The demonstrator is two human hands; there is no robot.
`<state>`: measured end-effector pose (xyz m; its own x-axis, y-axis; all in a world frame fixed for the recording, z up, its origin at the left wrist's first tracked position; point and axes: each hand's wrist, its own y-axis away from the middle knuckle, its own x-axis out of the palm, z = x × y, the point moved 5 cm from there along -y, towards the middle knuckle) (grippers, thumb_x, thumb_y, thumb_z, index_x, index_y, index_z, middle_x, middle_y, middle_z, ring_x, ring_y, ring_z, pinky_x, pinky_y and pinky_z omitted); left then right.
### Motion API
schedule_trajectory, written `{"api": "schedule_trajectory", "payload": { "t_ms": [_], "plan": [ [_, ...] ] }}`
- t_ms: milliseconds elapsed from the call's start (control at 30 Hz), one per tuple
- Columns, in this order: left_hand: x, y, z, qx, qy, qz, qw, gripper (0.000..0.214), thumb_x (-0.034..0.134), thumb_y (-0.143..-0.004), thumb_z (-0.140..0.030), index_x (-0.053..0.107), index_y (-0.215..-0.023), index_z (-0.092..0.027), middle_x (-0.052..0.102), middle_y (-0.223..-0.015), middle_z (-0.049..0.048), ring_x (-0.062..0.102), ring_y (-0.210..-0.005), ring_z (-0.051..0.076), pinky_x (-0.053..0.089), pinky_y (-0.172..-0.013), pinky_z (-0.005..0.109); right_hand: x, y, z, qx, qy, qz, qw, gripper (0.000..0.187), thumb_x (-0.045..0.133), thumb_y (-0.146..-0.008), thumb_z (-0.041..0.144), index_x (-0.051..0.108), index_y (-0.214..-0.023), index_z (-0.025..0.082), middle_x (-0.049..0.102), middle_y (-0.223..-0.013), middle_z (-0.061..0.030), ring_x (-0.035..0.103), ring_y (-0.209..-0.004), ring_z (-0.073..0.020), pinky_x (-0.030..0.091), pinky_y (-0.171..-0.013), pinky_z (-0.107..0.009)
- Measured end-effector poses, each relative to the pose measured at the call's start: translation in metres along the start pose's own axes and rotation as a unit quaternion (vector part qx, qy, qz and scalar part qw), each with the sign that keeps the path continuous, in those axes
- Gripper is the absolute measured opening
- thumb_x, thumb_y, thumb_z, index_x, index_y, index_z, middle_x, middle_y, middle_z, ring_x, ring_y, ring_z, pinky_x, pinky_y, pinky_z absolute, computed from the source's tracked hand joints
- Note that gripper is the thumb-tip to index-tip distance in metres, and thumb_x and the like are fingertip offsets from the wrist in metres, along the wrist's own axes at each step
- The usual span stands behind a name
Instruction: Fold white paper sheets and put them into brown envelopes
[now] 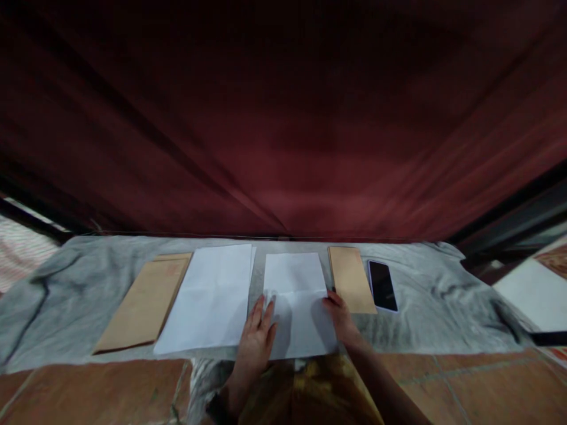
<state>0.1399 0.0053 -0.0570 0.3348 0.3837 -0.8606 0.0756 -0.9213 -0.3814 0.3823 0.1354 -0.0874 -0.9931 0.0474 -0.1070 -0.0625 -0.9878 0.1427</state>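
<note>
Clock face centred on the creased white sheet [301, 330], 12 pointing away from the wearer.

Containers: two brown stacks, apparently paper envelopes. Larger envelopes [142, 301] at 9 o'clock, outermost, top edges slightly offset; smaller envelopes [353, 283] between 2 and 3 o'clock, near the sheet. Both lie flat; contents, if any, cannot be told from outside.

Left hand [257, 340]: at 8 o'clock, over the sheet's left edge. Fingers extended and somewhat apart, thumb standing off from them; fingertips rest on the paper just below the crease.

Right hand [343, 319]: at 3 o'clock, on the right edge, close to the crease. Fingers bent and bunched, touching the edge. Whether thumb and fingers pinch the paper — cannot tell. A small dark shape beside the fingertips is too blurred to identify.

Sheet: flat in front of the wearer, between the hands, crease running across from 9 to 3.

Surroundings: larger white sheets [210, 301], overlapping, at 9 o'clock between the larger envelopes and the creased sheet. Phone [383, 286], screen dark, near 3 o'clock — just beyond the smaller envelopes. All rest on grey cloth [443, 313]. Red fabric [310, 177] hangs at 12; terracotta tiles [110, 389] show at 7.
</note>
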Motion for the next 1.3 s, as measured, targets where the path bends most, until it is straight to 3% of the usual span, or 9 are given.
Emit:
{"api": "schedule_trajectory", "payload": {
  "t_ms": [167, 300, 433, 567, 700, 1000, 1100, 1200, 1300],
  "plan": [
    [0.021, -0.021, -0.026, 0.028, -0.014, 0.029, 0.999, 0.057, 0.045, -0.102, -0.030, 0.032, -0.158, -0.022, 0.031, -0.166, 0.0142, 0.030, -0.153, 0.029, 0.040, -0.117, 0.052, 0.009, -0.002, -0.006, -0.025, 0.027, 0.005, 0.999, 0.040, 0.063, -0.075, 0.052, 0.072, -0.093, 0.018, 0.072, -0.081, -0.0066, 0.065, -0.074, -0.0230, 0.056, -0.070, -0.036],
    [0.034, -0.036, -0.043, 0.053, -0.043, 0.054, 0.996, 0.056, 0.046, -0.102, -0.030, 0.036, -0.156, -0.020, 0.033, -0.165, 0.0139, 0.028, -0.153, 0.030, 0.037, -0.119, 0.056, 0.006, 0.007, 0.007, -0.135, 0.107, -0.007, 0.985, 0.047, 0.057, -0.088, 0.040, 0.064, -0.128, 0.018, 0.067, -0.124, -0.0139, 0.064, -0.115, -0.0271, 0.050, -0.103, -0.046],
    [0.043, -0.044, -0.052, 0.076, -0.070, 0.063, 0.993, 0.059, 0.042, -0.099, -0.020, 0.032, -0.157, -0.015, 0.033, -0.165, 0.0142, 0.028, -0.154, 0.028, 0.033, -0.121, 0.054, 0.030, 0.027, 0.027, -0.287, 0.257, 0.059, 0.921, 0.047, 0.041, -0.103, 0.030, 0.050, -0.148, 0.022, 0.052, -0.151, -0.0118, 0.047, -0.141, -0.0227, 0.042, -0.117, -0.046],
    [0.052, -0.051, -0.056, 0.102, -0.100, 0.068, 0.987, 0.069, 0.039, -0.092, -0.007, 0.025, -0.159, -0.010, 0.035, -0.163, 0.0167, 0.028, -0.153, 0.026, 0.029, -0.124, 0.051, 0.067, 0.033, 0.032, -0.362, 0.369, 0.139, 0.845, 0.048, 0.037, -0.105, 0.024, 0.045, -0.152, 0.020, 0.050, -0.154, -0.0096, 0.042, -0.146, -0.0204, 0.039, -0.120, -0.047],
    [0.057, -0.054, -0.050, 0.099, -0.118, 0.065, 0.986, 0.068, 0.039, -0.092, -0.008, 0.026, -0.159, -0.009, 0.038, -0.161, 0.0184, 0.033, -0.151, 0.026, 0.031, -0.124, 0.050, 0.077, 0.029, 0.031, -0.390, 0.448, 0.128, 0.794, 0.048, 0.041, -0.105, 0.024, 0.044, -0.153, 0.018, 0.050, -0.155, -0.0081, 0.039, -0.147, -0.0193, 0.033, -0.123, -0.046],
    [0.046, -0.050, -0.015, -0.008, -0.104, 0.000, 0.995, 0.062, 0.038, -0.101, -0.028, 0.027, -0.159, -0.007, 0.041, -0.158, 0.0218, 0.036, -0.150, 0.032, 0.038, -0.118, 0.055, 0.053, 0.023, 0.018, -0.356, 0.483, 0.044, 0.799, 0.054, 0.043, -0.105, 0.035, 0.041, -0.155, 0.015, 0.040, -0.161, -0.0148, 0.035, -0.149, -0.0279, 0.035, -0.119, -0.048],
    [0.054, -0.076, -0.020, -0.013, -0.083, -0.002, 0.996, 0.061, 0.035, -0.102, -0.027, 0.025, -0.159, -0.008, 0.039, -0.160, 0.0206, 0.035, -0.150, 0.029, 0.037, -0.119, 0.054, 0.055, 0.024, 0.017, -0.368, 0.477, 0.030, 0.797, 0.053, 0.045, -0.105, 0.033, 0.042, -0.155, 0.015, 0.040, -0.160, -0.0154, 0.036, -0.149, -0.0289, 0.035, -0.118, -0.049],
    [0.072, -0.115, -0.031, 0.029, -0.065, 0.031, 0.997, 0.059, 0.035, -0.104, -0.032, 0.030, -0.158, -0.010, 0.041, -0.160, 0.0168, 0.033, -0.151, 0.026, 0.032, -0.123, 0.050, 0.056, 0.025, 0.017, -0.378, 0.471, 0.019, 0.796, 0.053, 0.047, -0.103, 0.031, 0.044, -0.153, 0.015, 0.042, -0.159, -0.0165, 0.038, -0.148, -0.0304, 0.035, -0.118, -0.051],
    [0.084, -0.144, -0.023, 0.012, -0.066, 0.052, 0.996, 0.060, 0.033, -0.104, -0.041, 0.036, -0.154, -0.007, 0.043, -0.158, 0.0202, 0.035, -0.150, 0.028, 0.032, -0.121, 0.052, 0.056, 0.023, 0.015, -0.380, 0.468, 0.026, 0.797, 0.053, 0.048, -0.102, 0.030, 0.044, -0.153, 0.015, 0.042, -0.159, -0.0176, 0.039, -0.147, -0.0318, 0.036, -0.117, -0.053]
  ]
}}
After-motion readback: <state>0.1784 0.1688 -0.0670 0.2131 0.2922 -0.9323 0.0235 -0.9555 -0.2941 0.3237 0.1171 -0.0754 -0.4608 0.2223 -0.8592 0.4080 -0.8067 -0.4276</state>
